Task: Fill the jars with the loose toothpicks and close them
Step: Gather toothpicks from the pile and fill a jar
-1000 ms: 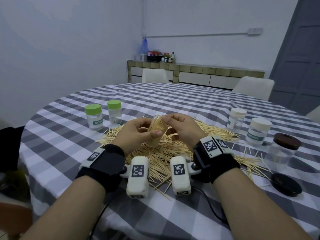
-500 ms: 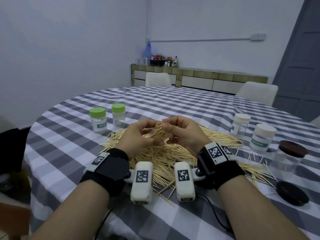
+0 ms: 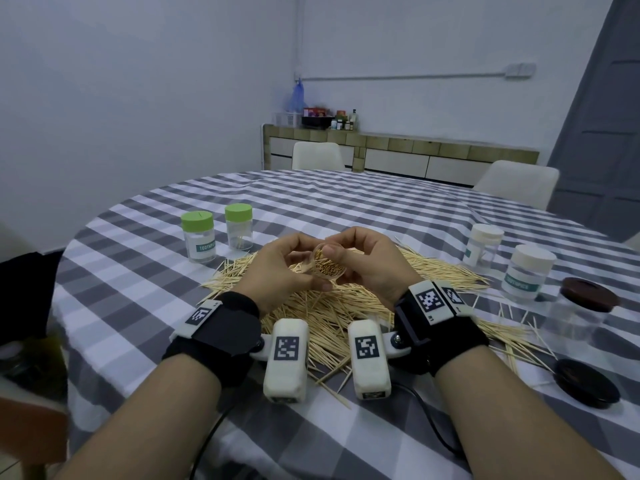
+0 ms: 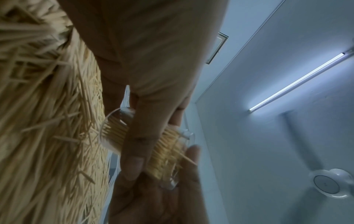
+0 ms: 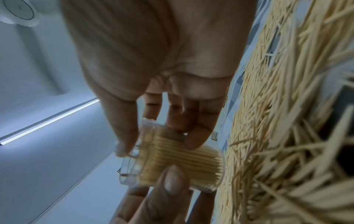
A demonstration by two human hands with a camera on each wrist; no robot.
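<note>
Head looks down; wrists close, sharing jar.

Held jar: clear glossy plastic, smooth wall — toothpicks inside show straight through it. Loose toothpicks: pale bare wood, matt, fine grain not resolvable. Surface cover: grey-white checked woven cloth, matt, slight wrinkles. Green lids: smooth matt plastic; the jars under them are clear, with paper-looking labels. Cream lids: matt plastic, ribbed edge. Dark brown lid: plastic, probably semi-gloss — view is poor there. Wrist straps: black matt fabric; camera housings white matt plastic.
</note>
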